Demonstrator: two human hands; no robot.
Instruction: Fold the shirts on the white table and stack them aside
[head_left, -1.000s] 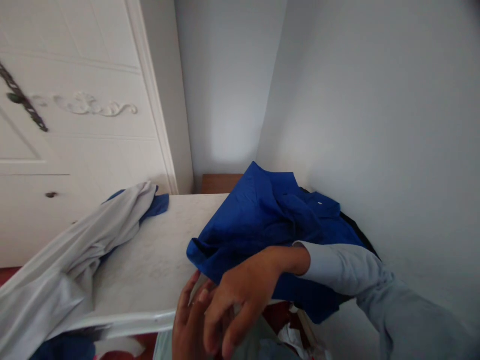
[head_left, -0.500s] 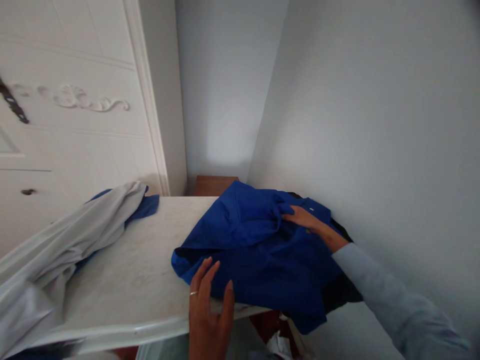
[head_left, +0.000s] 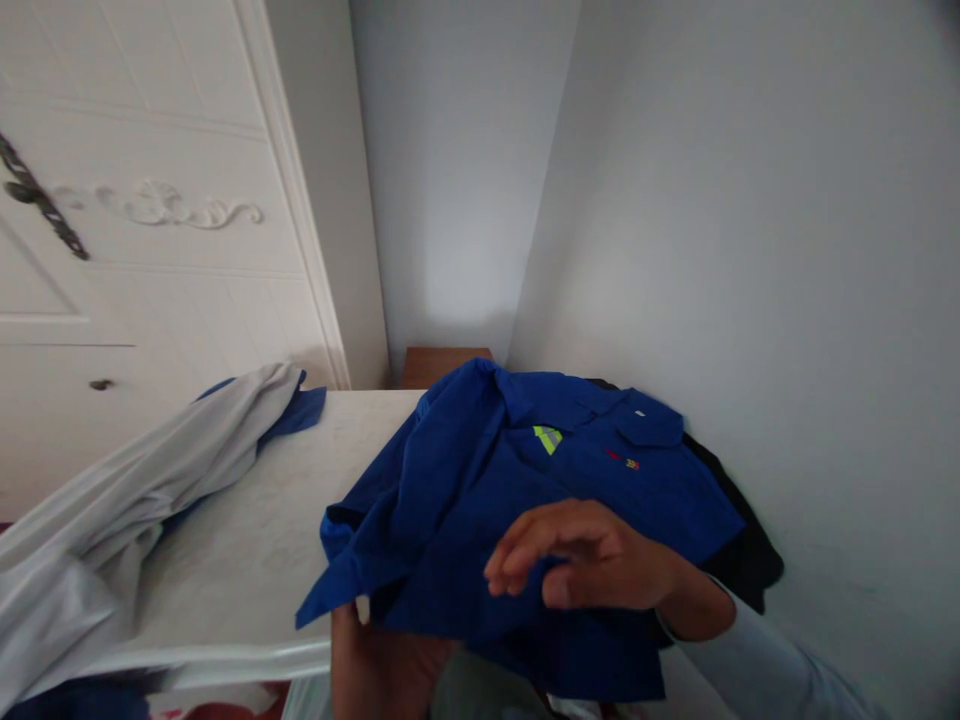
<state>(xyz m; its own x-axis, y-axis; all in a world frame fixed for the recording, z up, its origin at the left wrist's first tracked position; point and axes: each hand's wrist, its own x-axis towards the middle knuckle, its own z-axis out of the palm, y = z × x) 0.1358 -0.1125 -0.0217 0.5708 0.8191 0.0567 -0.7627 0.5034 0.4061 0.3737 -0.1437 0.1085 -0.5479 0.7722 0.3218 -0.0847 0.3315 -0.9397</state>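
A blue work shirt (head_left: 517,510) lies spread and creased over the table's right part, with a collar, small red and yellow marks on the chest and a yellow-green reflective patch (head_left: 548,439). My left hand (head_left: 394,665) is at its near left edge, gripping the hem; the cloth hides most of the fingers. Above the shirt's near part, my right hand (head_left: 592,560) hovers with fingers bent and apart from the thumb, nothing in it.
A grey garment with blue parts (head_left: 202,440) lies along the left of the white marble-like table (head_left: 247,560). Black cloth (head_left: 750,550) shows under the shirt by the wall (head_left: 750,250). Behind stand a white cabinet (head_left: 172,300) and a brown wooden piece (head_left: 446,368).
My right hand has let go of the shirt and drawn back towards me. The shirt's upper part now lies more unfolded, showing the patch. My left hand has moved under the near left hem.
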